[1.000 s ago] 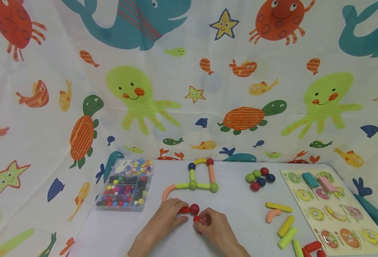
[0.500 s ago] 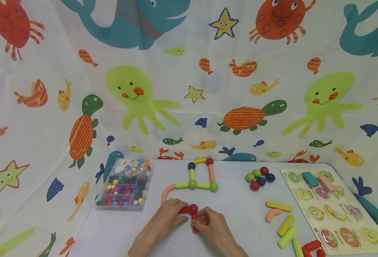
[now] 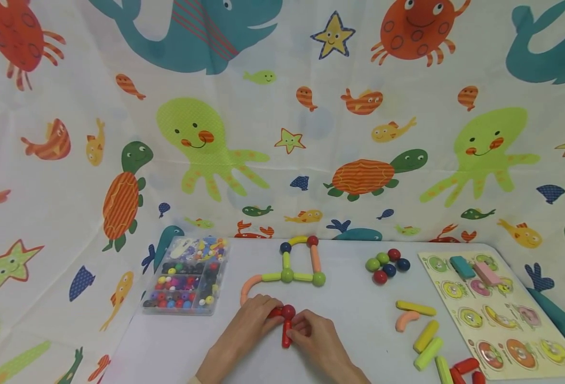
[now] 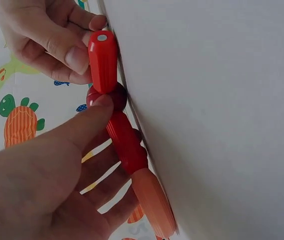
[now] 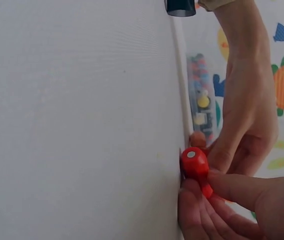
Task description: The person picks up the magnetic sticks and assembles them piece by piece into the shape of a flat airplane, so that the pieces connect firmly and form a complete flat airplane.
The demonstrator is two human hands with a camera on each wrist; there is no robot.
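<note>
Joining a red stick [image 3: 287, 333] to the red ball [image 3: 288, 311] at the table's [image 3: 349, 314] near edge.
Right hand [image 3: 318, 341] pinches the stick, now upright under the ball and touching it; a second ago its tip sat just off. Left hand [image 3: 251, 325] pins ball and the other red stick [image 4: 127, 142] with fingertips. Joint looks seated, chain extended.

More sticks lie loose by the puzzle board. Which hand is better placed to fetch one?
Right, probably: the loose sticks lie on its side, while the left hand steadies the red ball.
</note>
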